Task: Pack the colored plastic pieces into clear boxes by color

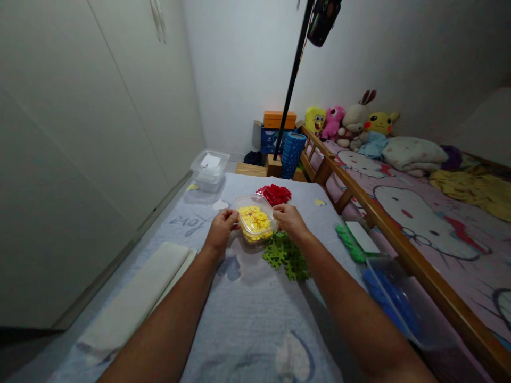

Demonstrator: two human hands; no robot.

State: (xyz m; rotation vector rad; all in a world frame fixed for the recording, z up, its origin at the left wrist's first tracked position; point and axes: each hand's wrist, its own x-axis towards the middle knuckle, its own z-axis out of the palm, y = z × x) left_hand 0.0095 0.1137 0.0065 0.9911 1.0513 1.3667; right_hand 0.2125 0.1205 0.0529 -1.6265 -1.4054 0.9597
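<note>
A clear plastic container [257,201] full of yellow puzzle-like pieces [255,222] is held up between my two hands over the cloth-covered table [247,319]. At its left edge, the fingers and thumb of my left hand [222,230] are closed on the rim. My right hand [291,221] pinches the opposite edge. Green interlocking pieces [286,256] lie in a loose pile below and beside my right hand. Just behind the container rests a heap of red pieces [275,194]. A lid seems to cover the container, though its seal is too small to tell.
Stacked clear containers [209,169] stand at the far left corner. Folded white cloth [147,292] lies along the left side. On the right are a box of green pieces [351,242] and a bin with blue pieces [393,303], beside the wooden bed rail [371,213]. A black pole [293,80] rises behind.
</note>
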